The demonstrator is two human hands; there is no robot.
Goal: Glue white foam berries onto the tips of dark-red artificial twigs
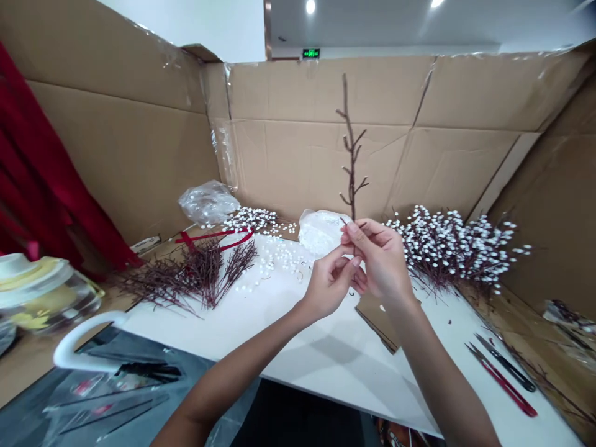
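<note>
A bare brown twig (pixel 352 167) with several short side branches stands upright above my hands. My right hand (pixel 379 251) pinches its stem between thumb and fingers. Just below and to the left, my left hand (pixel 331 282) has its thumb and fingertips closed on the lower part of the same stem. The stem's lowest end is hidden by the fingers. Loose white beads (pixel 274 257) lie on the white table (pixel 326 372) behind my left hand. A clear bag of white beads (pixel 321 231) sits behind both hands.
Bundled bare twigs (pixel 205 270) lie at the left near a red ribbon (pixel 218 236). White-tipped twigs (pixel 456 245) are heaped at the right. Two thread snips (pixel 503 372), red and black, rest front right. A cardboard piece (pixel 379 323) lies under my right forearm. Cardboard walls (pixel 298 155) surround the table.
</note>
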